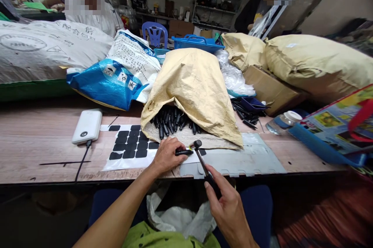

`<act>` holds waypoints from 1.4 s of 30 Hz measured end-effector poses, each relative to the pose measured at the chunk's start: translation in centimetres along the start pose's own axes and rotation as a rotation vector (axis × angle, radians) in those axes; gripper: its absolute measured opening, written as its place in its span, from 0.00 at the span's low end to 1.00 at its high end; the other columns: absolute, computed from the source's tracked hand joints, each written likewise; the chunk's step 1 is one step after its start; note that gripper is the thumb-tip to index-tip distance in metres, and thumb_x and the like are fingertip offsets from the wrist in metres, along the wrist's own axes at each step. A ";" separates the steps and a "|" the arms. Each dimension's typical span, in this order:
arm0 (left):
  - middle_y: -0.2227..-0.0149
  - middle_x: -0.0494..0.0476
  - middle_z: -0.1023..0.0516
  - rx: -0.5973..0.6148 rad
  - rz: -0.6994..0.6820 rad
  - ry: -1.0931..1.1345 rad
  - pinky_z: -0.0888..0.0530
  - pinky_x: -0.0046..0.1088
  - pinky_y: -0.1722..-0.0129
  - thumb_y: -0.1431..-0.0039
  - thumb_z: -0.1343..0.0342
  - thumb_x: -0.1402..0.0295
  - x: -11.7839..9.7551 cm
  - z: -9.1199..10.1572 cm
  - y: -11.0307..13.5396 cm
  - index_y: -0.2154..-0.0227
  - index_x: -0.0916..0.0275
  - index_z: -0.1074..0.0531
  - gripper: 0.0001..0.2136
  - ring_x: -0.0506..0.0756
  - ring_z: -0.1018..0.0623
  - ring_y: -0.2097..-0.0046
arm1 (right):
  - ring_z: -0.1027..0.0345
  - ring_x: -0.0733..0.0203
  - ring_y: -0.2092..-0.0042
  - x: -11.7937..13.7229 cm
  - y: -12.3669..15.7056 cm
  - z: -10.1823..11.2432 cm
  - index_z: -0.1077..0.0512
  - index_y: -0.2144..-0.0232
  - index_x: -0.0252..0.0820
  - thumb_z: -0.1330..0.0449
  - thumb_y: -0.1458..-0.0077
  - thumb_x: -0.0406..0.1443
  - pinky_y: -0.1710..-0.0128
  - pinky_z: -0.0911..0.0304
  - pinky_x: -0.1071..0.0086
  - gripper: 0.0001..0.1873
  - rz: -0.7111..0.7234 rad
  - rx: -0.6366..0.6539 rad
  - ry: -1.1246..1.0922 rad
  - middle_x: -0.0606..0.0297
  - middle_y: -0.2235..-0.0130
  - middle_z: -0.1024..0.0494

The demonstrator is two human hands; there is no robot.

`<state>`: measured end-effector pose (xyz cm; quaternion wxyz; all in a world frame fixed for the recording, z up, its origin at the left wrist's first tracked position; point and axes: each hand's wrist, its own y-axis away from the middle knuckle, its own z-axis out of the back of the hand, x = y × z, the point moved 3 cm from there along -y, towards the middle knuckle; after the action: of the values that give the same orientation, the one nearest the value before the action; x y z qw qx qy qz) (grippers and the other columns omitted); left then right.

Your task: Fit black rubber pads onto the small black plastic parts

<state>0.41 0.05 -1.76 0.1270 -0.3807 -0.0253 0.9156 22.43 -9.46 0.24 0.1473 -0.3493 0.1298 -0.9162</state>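
My left hand [169,155] is closed on a black pen-shaped piece [184,152], which lies low over the table and points right. A small yellow-green bit shows near its tip. In my right hand [224,197] is a small hammer [201,158] with a metal shaft and dark grip, its round black head close to the tip of the piece. Just beyond my hands, a tan woven sack [192,77] lies with its mouth toward me, and several similar black pieces [171,120] spill from it. A white sheet with black rounded squares [132,141] lies left of my left hand.
A white power bank [87,125] with a cable sits at left, near a blue-and-white sack [116,73]. At right are a grey plate [253,155], loose black parts [247,114], a jar [282,122] and a cardboard box [271,85]. Other people are in the background.
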 end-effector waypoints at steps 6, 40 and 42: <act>0.64 0.50 0.21 -0.010 0.115 0.041 0.36 0.37 0.53 0.51 0.32 0.68 -0.3 -0.1 -0.4 0.67 0.55 0.19 0.06 0.58 0.26 0.56 | 0.26 0.57 0.44 0.7 0.3 0.4 0.32 0.38 0.49 0.45 0.34 0.34 0.43 0.29 0.66 0.24 0.032 -0.019 0.035 0.62 0.43 0.23; 0.62 0.55 0.21 -0.063 -0.111 0.048 0.38 0.40 0.50 0.38 0.40 0.61 -0.6 0.3 0.9 0.61 0.55 0.20 0.07 0.60 0.29 0.54 | 0.34 0.43 0.50 -1.2 -3.9 2.2 0.29 0.41 0.44 0.43 0.38 0.37 0.51 0.36 0.53 0.23 -0.035 -0.114 0.448 0.51 0.52 0.27; 0.60 0.56 0.21 -0.073 -0.166 0.049 0.38 0.41 0.49 0.37 0.41 0.60 -0.9 0.5 1.1 0.59 0.55 0.20 0.08 0.60 0.29 0.53 | 0.31 0.50 0.54 0.5 -4.7 0.7 0.34 0.39 0.46 0.43 0.37 0.38 0.53 0.34 0.59 0.25 -0.006 0.055 0.204 0.56 0.54 0.25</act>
<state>0.46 -1.27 -0.94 0.1893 -0.4041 -0.0870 0.8907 21.70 -5.45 2.64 0.1402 -0.2506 0.1181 -0.9506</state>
